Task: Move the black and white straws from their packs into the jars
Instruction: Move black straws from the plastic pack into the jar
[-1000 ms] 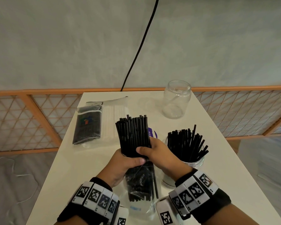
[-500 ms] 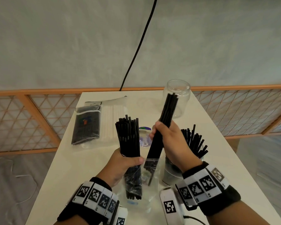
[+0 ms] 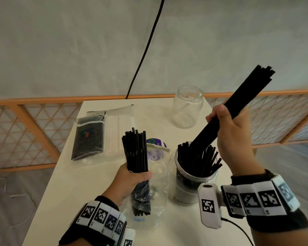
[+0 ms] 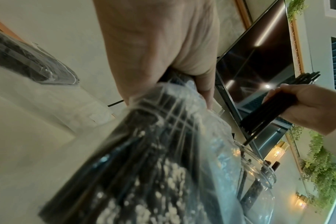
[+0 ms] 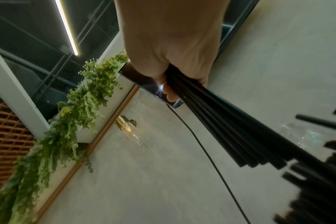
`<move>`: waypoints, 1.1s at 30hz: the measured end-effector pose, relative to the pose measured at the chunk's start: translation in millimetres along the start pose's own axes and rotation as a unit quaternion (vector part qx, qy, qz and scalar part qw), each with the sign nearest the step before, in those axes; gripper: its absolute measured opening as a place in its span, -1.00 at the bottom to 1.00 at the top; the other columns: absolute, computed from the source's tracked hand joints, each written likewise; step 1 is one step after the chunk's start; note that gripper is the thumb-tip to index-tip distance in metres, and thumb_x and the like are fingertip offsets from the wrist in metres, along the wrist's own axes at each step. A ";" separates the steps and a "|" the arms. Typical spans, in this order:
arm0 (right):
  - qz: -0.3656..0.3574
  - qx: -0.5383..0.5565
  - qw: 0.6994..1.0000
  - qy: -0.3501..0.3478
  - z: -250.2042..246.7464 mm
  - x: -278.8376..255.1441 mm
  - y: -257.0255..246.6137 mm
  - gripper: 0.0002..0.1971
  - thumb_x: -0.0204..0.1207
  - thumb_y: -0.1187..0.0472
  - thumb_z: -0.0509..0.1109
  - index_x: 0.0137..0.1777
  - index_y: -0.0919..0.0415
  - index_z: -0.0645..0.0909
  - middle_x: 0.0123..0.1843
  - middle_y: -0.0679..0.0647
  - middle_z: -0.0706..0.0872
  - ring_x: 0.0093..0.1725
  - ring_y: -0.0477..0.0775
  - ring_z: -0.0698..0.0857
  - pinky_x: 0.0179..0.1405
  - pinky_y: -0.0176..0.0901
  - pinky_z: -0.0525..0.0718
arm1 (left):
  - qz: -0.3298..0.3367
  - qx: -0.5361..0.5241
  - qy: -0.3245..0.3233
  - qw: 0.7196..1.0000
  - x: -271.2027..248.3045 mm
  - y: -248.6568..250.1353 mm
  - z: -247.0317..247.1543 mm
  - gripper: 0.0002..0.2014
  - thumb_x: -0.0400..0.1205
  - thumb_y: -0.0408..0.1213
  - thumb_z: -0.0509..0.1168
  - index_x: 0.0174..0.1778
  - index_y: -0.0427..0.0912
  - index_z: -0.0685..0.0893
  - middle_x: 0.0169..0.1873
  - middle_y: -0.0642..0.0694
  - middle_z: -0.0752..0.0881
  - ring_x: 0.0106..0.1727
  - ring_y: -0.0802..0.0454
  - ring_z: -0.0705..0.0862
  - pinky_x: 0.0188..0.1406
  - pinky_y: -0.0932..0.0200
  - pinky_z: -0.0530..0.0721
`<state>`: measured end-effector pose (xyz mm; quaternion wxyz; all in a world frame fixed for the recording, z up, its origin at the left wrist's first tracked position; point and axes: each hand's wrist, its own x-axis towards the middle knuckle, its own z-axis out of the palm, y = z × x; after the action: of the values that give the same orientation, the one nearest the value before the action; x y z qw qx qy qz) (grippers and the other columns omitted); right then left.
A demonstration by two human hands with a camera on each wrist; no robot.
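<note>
Head view: right hand [image 3: 233, 137] clamps a black straw bundle [image 3: 238, 105], long axis slanting from far-right top down-left into the near jar [image 3: 194, 185] directly below. Left hand [image 3: 130, 181], left of the jar, grips the open straw pack [image 3: 142, 197] upright.
</note>
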<state>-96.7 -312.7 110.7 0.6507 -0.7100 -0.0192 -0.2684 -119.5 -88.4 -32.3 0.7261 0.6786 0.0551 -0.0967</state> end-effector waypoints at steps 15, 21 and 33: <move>0.093 -0.197 0.975 -0.029 -1.6 -45.9 45.8 -0.57 0.48 0.30 0.42 0.34 0.11 0.45 0.07 -0.10 0.58 0.06 -0.12 0.54 -0.01 -0.43 0.43 | 0.009 0.026 0.008 1.000 0.4 1.2 3.7 -0.42 -0.03 -0.05 0.55 -0.16 -0.28 0.68 -0.30 -0.11 0.71 -0.21 0.00 0.71 -0.19 0.16 0.63; 0.021 -0.171 0.984 0.037 -8.3 -37.3 43.5 -0.57 0.49 0.33 0.38 0.36 0.14 0.46 0.22 -0.10 0.52 0.26 -0.10 0.52 0.23 -0.42 0.37 | 0.014 0.028 0.009 0.999 -0.8 5.2 6.2 -0.43 -0.02 -0.04 0.55 -0.16 -0.28 0.68 -0.29 -0.13 0.72 -0.18 -0.03 0.72 -0.16 0.13 0.65; -0.039 -0.123 0.974 -0.188 42.6 -64.6 19.7 -0.78 0.48 0.28 0.40 0.11 0.09 0.64 -0.11 -0.16 0.65 -0.10 -0.22 0.67 -0.11 -0.52 0.59 | 0.037 -0.009 -0.001 0.999 -2.8 24.5 5.1 -0.56 0.09 -0.26 0.60 -0.17 -0.32 0.70 -0.32 -0.12 0.74 -0.22 -0.01 0.73 -0.18 0.14 0.68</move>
<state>-129.4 -255.1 66.1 0.5319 -0.8212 -0.1358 -0.1556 -117.3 -91.8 -7.4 0.7353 0.6735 0.0303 -0.0701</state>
